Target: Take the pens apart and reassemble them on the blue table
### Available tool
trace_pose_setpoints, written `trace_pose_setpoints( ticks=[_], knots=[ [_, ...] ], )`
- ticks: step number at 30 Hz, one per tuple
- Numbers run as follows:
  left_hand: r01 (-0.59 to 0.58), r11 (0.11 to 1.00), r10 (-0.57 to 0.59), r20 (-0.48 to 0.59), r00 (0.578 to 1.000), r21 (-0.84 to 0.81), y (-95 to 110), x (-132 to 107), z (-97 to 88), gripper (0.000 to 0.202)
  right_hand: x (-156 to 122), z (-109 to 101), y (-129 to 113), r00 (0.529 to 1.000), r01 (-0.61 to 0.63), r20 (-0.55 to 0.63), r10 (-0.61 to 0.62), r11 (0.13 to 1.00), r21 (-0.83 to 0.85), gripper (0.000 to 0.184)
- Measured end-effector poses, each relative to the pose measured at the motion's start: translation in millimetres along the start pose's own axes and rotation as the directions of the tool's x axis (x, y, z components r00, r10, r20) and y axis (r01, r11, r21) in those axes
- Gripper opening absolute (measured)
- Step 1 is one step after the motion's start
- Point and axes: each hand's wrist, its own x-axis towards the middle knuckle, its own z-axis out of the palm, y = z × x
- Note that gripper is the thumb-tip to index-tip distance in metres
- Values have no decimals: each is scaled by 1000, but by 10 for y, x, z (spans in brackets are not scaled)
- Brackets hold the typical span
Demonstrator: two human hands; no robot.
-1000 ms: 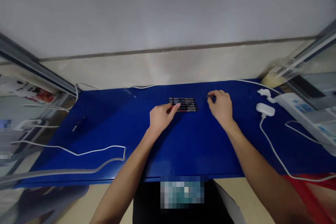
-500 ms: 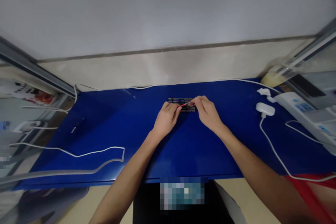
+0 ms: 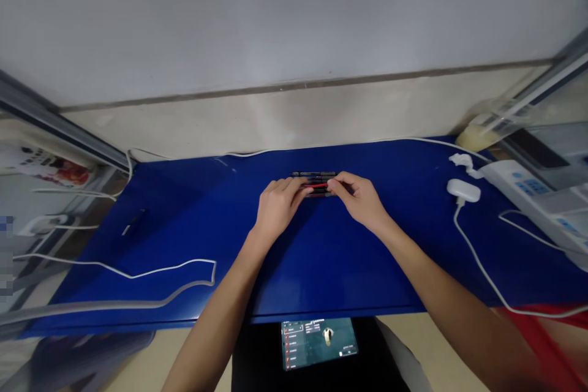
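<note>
Several dark pens [image 3: 316, 174] lie side by side near the middle of the blue table, partly hidden by both hands. Over them, a slim red pen [image 3: 316, 185] runs level between my hands. My left hand [image 3: 277, 203] is closed at the pen's left end, thumb toward it. With thumb and fingers together, my right hand [image 3: 361, 198] pinches the other end. Whether the pen rests on the row below it, I cannot tell.
A blue table [image 3: 193, 208] meets the wall. Left lie a small dark object [image 3: 133, 222] and white cables [image 3: 133, 275]. A white charger case [image 3: 463, 190], crumpled tissue [image 3: 466, 163] and white box [image 3: 528, 190] are right. A lit tablet [image 3: 319, 343] sits on the lap.
My left hand has shifted slightly left, and more red shows between the hands. The right hand has turned a little, its thumb now nearer the pen.
</note>
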Motion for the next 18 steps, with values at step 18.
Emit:
trace_pose_setpoints(
  ticks=[18],
  knots=[
    [343, 860, -363, 21, 932, -378, -63, 41, -42, 50, 55, -137, 10, 999, 41, 8, -41, 999, -8, 25]
  ],
)
